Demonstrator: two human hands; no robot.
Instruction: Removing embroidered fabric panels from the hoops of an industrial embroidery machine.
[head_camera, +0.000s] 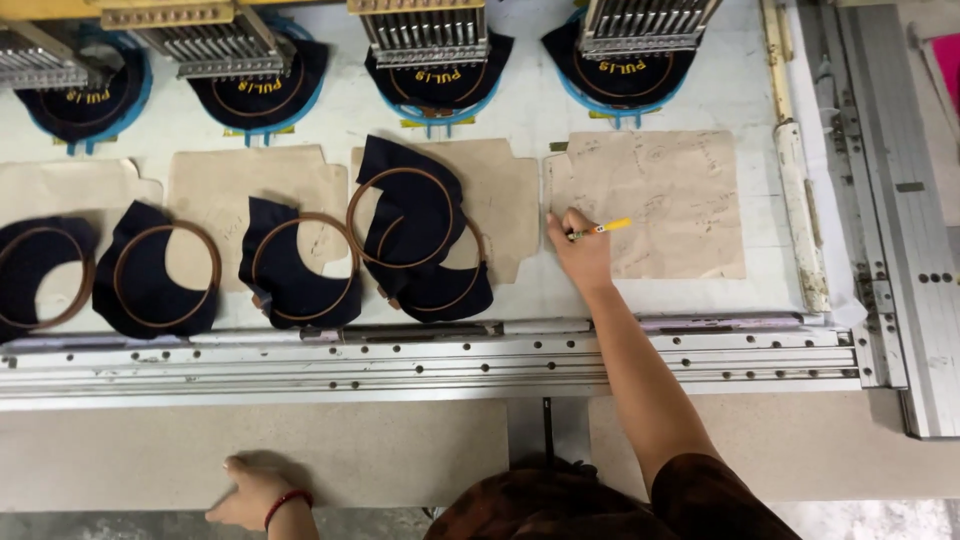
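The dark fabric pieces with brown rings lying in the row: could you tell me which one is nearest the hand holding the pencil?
The stacked dark piece at the row's right end, overlapping another ringed piece, is nearest the right hand with the yellow pencil; the rest lie farther left.

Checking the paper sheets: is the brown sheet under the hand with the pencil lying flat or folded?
Flat: the brown sheet lies spread on the white table, all edges visible, right hand at its left edge.

Left hand (250, 497): bare, red band at wrist | Right hand (580, 255): bare, forearm uncovered to above elbow | Clothing: short-sleeved top, dark brown with mottled pattern, visible at shoulder
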